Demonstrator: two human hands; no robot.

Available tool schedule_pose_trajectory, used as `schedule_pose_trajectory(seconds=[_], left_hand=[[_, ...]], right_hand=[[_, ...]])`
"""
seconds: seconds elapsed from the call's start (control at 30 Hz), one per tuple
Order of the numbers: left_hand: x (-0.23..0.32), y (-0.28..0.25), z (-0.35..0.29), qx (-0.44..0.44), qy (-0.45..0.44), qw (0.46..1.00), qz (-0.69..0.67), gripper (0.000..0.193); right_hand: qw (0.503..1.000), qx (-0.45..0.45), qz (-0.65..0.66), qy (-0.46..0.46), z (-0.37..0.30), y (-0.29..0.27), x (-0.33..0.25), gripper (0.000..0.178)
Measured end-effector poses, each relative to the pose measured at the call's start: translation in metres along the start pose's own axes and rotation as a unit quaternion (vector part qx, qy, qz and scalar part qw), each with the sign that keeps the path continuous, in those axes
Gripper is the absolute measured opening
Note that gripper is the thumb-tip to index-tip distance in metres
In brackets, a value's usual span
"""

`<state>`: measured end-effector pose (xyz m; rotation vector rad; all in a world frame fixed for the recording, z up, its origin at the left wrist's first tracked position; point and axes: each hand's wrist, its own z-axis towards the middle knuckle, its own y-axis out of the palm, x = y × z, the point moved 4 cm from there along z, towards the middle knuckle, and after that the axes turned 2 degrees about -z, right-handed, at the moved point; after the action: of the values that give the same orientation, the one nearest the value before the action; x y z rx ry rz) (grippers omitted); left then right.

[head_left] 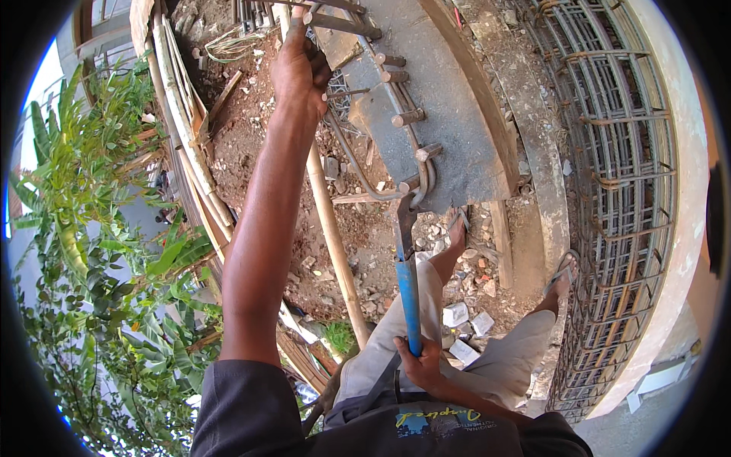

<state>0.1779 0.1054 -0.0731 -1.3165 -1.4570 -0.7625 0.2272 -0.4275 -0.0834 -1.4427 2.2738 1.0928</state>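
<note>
My right hand (422,365) is wrapped round the blue handle of a bar-bending lever (409,293), low in front of my body. The lever's dark steel head meets a bent reinforcing bar (430,179) at the near end of a board. Beside the bar, several short rusty steel pegs (409,118) stand in a row on the grey-dusted board (464,114). My left arm reaches far forward, and its hand (299,68) is closed near the board's far left side. A curved length of bar runs up toward its wrist; what its fingers hold is hidden.
Long cages of tied reinforcing bars (617,152) lie along the right, beside a pale wall. A bamboo pole (327,221) slants under my left arm. Rubble and white blocks (457,314) surround my sandalled feet. Leafy plants (99,251) grow at left behind more poles.
</note>
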Motion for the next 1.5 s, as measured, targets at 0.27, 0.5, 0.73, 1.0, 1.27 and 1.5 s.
schedule_pose_trajectory(seconds=[0.27, 0.5, 0.73, 1.0, 1.27, 1.5], left_hand=[[-0.008, 0.008, 0.009, -0.019, -0.037, 0.999, -0.016, 0.038], [0.026, -0.025, 0.006, -0.060, -0.149, 0.985, -0.069, 0.039], [0.132, -0.079, -0.182, -0.173, 0.027, 0.955, -0.241, 0.034], [0.154, -0.253, -0.243, 0.005, 0.034, 0.973, -0.228, 0.036], [0.162, -0.359, 0.125, 0.435, 0.016, 0.886, 0.162, 0.076], [0.151, -0.169, 0.111, -0.004, 0.077, 0.981, 0.178, 0.041]], right_hand=[[0.974, 0.174, 0.084, -0.122, 0.098, 0.140, 0.044, 0.027], [0.931, 0.245, -0.150, -0.224, 0.015, -0.001, -0.003, 0.031], [0.800, 0.454, -0.315, -0.233, -0.153, -0.085, -0.032, 0.033], [0.843, 0.510, -0.160, -0.065, -0.203, -0.103, 0.005, 0.031], [0.879, 0.456, -0.129, -0.056, -0.185, -0.033, 0.005, 0.034], [0.822, 0.499, -0.272, 0.027, -0.228, -0.030, 0.043, 0.039]])
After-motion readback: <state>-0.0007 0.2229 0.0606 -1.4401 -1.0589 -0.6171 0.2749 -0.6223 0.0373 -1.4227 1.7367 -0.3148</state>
